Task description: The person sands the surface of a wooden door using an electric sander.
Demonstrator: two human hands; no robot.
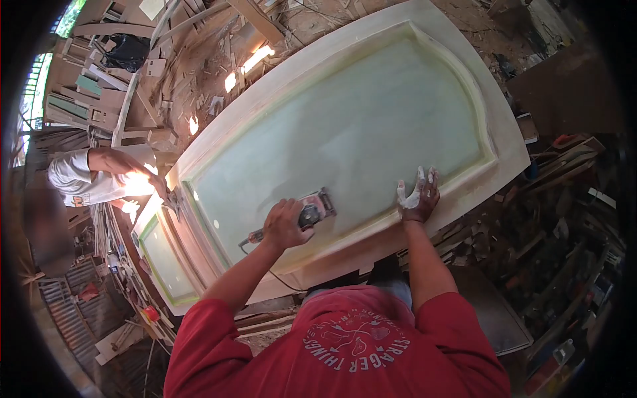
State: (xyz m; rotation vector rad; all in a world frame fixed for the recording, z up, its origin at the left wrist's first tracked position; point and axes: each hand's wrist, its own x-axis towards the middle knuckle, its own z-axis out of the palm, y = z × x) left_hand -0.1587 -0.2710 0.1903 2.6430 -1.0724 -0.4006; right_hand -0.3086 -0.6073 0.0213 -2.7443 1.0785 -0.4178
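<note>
Door (371, 123) lies face up across the middle of the view, its length running from 8 to 2 o'clock. Its green panel (345, 149) is bordered by a moulding (479, 109); long, overlapping passes along the panel, stopping short of that border, should sand most evenly. A co-worker (99, 178) reaches to the door at 9 o'clock, so that end calls for extra care. The sander (318, 207) is over the panel, at 7 o'clock from its centre; its pad is hidden, but a flat, moving pad would help avoid gouges. The left hand (283, 224) is wrapped round the sander's body; light pressure is probably enough. The right hand (420, 199), dusted white, is spread at the near edge, at 4 o'clock, gripping nothing; best to leave it clear of the sander's path. The cord (286, 284) trails towards 7 o'clock and needs slack.
</note>
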